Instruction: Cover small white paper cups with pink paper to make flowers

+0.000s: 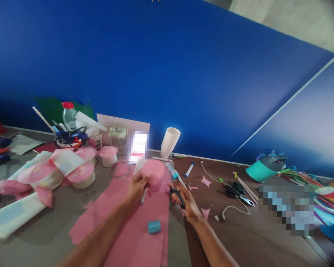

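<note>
Fingers of our left hand (137,186) pinch the edge of a round pink paper disc (153,173), held just above the table, while our right hand (187,203) curls through the handles of black scissors (178,195), blades at the disc's right rim; how far they gape we cannot tell. Behind everything rises a deep blue wall (167,74). Below it we see the brown table (239,237), strewn with a long pink paper sheet (133,230), pink-topped cups (83,174), a white cup (169,142), a teal cap (154,226) on the sheet, and pink offcuts (206,181)
</note>
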`<state>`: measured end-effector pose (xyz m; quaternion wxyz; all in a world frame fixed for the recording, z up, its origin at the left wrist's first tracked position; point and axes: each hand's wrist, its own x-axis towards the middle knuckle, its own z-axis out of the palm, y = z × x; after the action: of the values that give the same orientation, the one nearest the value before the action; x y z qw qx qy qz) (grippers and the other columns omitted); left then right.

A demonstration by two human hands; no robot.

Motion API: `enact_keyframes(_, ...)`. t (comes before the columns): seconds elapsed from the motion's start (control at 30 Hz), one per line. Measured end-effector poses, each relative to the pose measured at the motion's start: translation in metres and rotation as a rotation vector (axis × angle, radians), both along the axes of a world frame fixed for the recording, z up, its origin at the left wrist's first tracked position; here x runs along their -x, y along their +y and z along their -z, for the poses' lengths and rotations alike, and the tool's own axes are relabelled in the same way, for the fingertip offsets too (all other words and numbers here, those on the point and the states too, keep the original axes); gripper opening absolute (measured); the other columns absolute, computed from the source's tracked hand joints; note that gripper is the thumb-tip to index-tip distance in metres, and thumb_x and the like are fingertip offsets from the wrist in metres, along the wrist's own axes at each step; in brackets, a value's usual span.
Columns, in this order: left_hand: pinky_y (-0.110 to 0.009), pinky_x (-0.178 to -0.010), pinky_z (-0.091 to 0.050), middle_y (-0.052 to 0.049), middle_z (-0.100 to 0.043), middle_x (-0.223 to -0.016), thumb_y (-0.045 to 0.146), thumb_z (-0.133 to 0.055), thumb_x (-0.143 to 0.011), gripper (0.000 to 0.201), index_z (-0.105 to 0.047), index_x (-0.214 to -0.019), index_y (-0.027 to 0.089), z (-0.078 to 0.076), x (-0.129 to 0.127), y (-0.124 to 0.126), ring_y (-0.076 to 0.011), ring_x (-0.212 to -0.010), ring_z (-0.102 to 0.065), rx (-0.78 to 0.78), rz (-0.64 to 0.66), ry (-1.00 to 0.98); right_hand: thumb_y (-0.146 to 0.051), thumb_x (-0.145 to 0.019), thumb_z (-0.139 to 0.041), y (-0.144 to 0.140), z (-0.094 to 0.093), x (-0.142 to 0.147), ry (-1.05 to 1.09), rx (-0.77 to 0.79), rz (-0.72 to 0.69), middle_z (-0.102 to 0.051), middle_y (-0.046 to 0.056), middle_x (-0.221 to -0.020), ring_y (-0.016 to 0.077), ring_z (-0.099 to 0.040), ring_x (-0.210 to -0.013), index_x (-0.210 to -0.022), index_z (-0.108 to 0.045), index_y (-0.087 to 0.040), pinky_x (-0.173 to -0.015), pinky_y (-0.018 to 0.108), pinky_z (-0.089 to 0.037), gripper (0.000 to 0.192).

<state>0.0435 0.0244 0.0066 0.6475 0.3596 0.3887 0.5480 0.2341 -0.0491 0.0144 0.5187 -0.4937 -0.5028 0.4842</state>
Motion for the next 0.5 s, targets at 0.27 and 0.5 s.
enact_keyframes(0.27,-0.018,-0.047,-0.042,0.004,-0.059,-0.056,0.04,-0.086,-0.057,0.035,-0.063,-0.065,0.016,-0.008,0.001,-0.005,-0.0083,-0.049,-0.055,0.06,-0.025,-0.058,-0.049,-0.073,-0.074,-0.002,0.0,0.007,-0.218,-0.041,-0.067,-0.057,0.005,-0.097,0.0189,-0.054,-0.084,-0.092,-0.072,-0.022,-0.071,0.029,-0.047,0.033)
enact_keyframes(0.5,-0.025,-0.059,-0.056,0.002,-0.067,-0.059,0.033,-0.093,-0.046,0.038,-0.065,-0.065,0.015,-0.013,-0.007,-0.006,-0.0136,-0.054,-0.065,0.161,-0.081,-0.276,-0.049,-0.082,-0.068,-0.005,0.008,0.019,-0.193,-0.072,-0.03,-0.053,0.002,-0.091,0.0117,-0.047,-0.065,-0.101,-0.066,-0.02,-0.059,0.026,-0.042,0.035)
